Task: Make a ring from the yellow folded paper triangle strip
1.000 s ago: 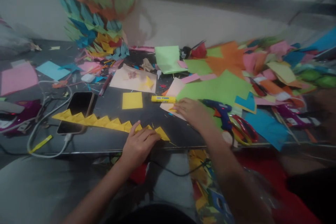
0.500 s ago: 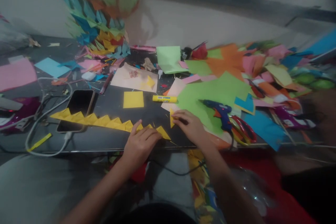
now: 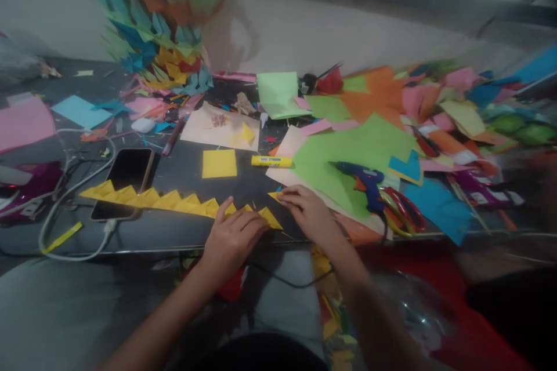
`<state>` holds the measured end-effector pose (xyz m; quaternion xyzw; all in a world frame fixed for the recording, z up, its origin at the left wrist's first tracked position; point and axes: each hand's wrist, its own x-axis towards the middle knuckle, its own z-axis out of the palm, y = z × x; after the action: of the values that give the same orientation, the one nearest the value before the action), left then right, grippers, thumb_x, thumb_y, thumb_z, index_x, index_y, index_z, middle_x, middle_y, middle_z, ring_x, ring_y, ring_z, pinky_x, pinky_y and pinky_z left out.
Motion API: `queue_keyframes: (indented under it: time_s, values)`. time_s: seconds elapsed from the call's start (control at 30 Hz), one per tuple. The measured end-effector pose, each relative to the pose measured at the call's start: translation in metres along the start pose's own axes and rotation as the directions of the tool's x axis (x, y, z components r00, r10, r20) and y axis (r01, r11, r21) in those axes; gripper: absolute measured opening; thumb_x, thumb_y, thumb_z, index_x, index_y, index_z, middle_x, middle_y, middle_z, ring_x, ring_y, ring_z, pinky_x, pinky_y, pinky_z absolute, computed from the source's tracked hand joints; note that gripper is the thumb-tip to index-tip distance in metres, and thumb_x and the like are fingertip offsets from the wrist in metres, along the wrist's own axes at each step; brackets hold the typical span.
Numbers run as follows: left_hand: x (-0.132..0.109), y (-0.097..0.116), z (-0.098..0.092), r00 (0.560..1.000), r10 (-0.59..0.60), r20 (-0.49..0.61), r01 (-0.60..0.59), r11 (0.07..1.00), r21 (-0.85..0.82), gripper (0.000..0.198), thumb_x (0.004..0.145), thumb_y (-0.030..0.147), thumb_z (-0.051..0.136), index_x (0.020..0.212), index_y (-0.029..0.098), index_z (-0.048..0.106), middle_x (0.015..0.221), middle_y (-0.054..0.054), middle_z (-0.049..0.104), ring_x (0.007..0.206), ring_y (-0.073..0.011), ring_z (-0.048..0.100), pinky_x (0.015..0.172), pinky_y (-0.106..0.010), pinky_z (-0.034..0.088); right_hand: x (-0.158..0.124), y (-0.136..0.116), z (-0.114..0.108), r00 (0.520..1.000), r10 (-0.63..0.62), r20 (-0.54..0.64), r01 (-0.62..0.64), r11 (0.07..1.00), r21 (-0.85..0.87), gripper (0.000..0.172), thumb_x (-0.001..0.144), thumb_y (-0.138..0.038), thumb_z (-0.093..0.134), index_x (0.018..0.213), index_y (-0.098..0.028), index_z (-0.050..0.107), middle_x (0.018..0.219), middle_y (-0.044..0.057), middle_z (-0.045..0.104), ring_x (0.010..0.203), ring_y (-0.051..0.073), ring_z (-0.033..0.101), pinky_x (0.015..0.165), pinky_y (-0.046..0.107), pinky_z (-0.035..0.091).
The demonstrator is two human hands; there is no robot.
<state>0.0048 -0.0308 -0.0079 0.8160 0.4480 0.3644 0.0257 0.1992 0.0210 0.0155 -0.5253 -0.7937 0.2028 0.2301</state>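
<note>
1. The left hand (image 3: 232, 237) lies flat on the right end of the yellow paper chain (image 3: 174, 200), its fingers stretched out together and the thumb apart. It presses the chain to the table (image 3: 183, 171) near the front edge, just as it did a second ago.
2. The chain of folded triangles runs leftward from that hand, and its far end lies over the phone (image 3: 126, 177).
3. The right hand (image 3: 307, 211) has its fingers clamped on a small yellow folded piece (image 3: 275, 195), just beside the chain's right end.
4. A second ago this hand was farther back, near the glue stick (image 3: 272, 160). Half a second ago it held the piece upright; now the piece lies flatter and closer to the chain.
5. A yellow square (image 3: 219, 163) lies behind the hands, and a blue glue gun (image 3: 363, 177) rests on the green sheet (image 3: 348, 151) to the right.
</note>
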Motion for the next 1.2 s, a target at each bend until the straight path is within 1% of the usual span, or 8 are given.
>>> queue_keyframes:
  time_s: [0.17, 0.27, 0.4, 0.57, 0.7, 0.83, 1.07, 1.2]
  values:
    - [-0.001, 0.0, 0.0, 1.0, 0.004, 0.0, -0.004, 1.0, -0.003, 0.006, 0.087, 0.022, 0.056, 0.088, 0.024, 0.062, 0.088, 0.005, 0.069, 0.078, -0.0102, 0.064, 0.108, -0.039, 0.022, -0.005, 0.002, -0.007, 0.985, 0.172, -0.03, -0.171, 0.985, 0.035, 0.029, 0.078, -0.02, 0.06, 0.106, -0.021, 0.064, 0.102, 0.007, 0.062, 0.096, 0.022, 0.058, 0.085, 0.038, 0.047]
    - [-0.001, 0.0, -0.001, 1.0, 0.004, 0.001, -0.004, 1.0, -0.001, 0.006, 0.087, 0.021, 0.056, 0.087, 0.023, 0.062, 0.088, 0.005, 0.069, 0.079, -0.0104, 0.064, 0.108, -0.039, 0.023, -0.007, 0.006, -0.019, 0.964, 0.266, 0.016, -0.266, 0.964, -0.013, 0.028, 0.075, -0.024, 0.064, 0.103, -0.021, 0.064, 0.104, 0.008, 0.058, 0.097, 0.023, 0.057, 0.084, 0.037, 0.046]
    - [-0.001, 0.0, -0.001, 1.0, 0.007, 0.008, -0.007, 1.0, 0.005, 0.008, 0.088, 0.021, 0.054, 0.087, 0.023, 0.062, 0.088, 0.004, 0.07, 0.079, -0.011, 0.064, 0.108, -0.039, 0.023, -0.011, 0.012, -0.028, 0.96, 0.245, 0.134, -0.248, 0.969, 0.006, 0.015, 0.074, -0.022, 0.063, 0.09, -0.022, 0.062, 0.099, 0.004, 0.058, 0.094, 0.02, 0.058, 0.083, 0.035, 0.046]
    - [-0.001, 0.0, 0.0, 1.0, 0.007, 0.002, -0.007, 1.0, 0.008, 0.009, 0.088, 0.021, 0.054, 0.086, 0.023, 0.062, 0.087, 0.003, 0.07, 0.077, -0.0109, 0.064, 0.108, -0.039, 0.022, -0.018, 0.01, -0.031, 0.975, 0.205, 0.09, -0.204, 0.979, -0.025, 0.029, 0.075, -0.022, 0.062, 0.104, -0.023, 0.06, 0.103, 0.006, 0.059, 0.096, 0.022, 0.058, 0.086, 0.038, 0.046]
    - [-0.001, 0.0, 0.0, 1.0, 0.001, 0.001, -0.001, 1.0, 0.014, 0.009, 0.088, 0.021, 0.054, 0.085, 0.023, 0.062, 0.087, 0.004, 0.07, 0.077, -0.0108, 0.064, 0.108, -0.039, 0.023, -0.019, 0.006, -0.038, 0.972, 0.206, 0.111, -0.204, 0.978, -0.031, 0.022, 0.069, -0.022, 0.067, 0.09, -0.023, 0.061, 0.095, 0.004, 0.063, 0.086, 0.021, 0.06, 0.077, 0.036, 0.048]
    - [0.0, 0.001, -0.001, 1.0, -0.001, 0.002, 0.001, 1.0, 0.0, 0.008, 0.088, 0.021, 0.054, 0.086, 0.023, 0.062, 0.088, 0.004, 0.07, 0.078, -0.011, 0.064, 0.108, -0.039, 0.023, -0.02, 0.003, -0.043, 0.951, 0.268, 0.155, -0.289, 0.947, 0.138, 0.008, 0.073, -0.027, 0.063, 0.077, -0.022, 0.059, 0.08, 0.001, 0.065, 0.072, 0.017, 0.06, 0.065, 0.03, 0.048]
    - [0.002, 0.002, -0.002, 1.0, -0.008, -0.009, 0.008, 1.0, -0.013, 0.006, 0.087, 0.022, 0.056, 0.087, 0.023, 0.062, 0.087, 0.003, 0.07, 0.078, -0.0119, 0.064, 0.108, -0.041, 0.022, -0.03, -0.002, -0.028, 0.929, 0.357, 0.094, -0.36, 0.823, 0.44, 0.025, 0.076, -0.036, 0.062, 0.096, -0.022, 0.062, 0.087, 0.003, 0.07, 0.081, 0.018, 0.065, 0.073, 0.03, 0.051]
    - [0.004, 0.004, -0.002, 0.999, -0.03, -0.012, 0.03, 1.0, 0.001, 0.004, 0.086, 0.025, 0.058, 0.086, 0.023, 0.061, 0.085, 0.004, 0.07, 0.075, -0.0118, 0.064, 0.108, -0.042, 0.022, -0.034, -0.008, -0.019, 0.937, 0.326, 0.128, -0.348, 0.828, 0.44, 0.019, 0.08, -0.031, 0.058, 0.095, -0.022, 0.064, 0.089, 0.003, 0.07, 0.083, 0.017, 0.065, 0.074, 0.03, 0.051]
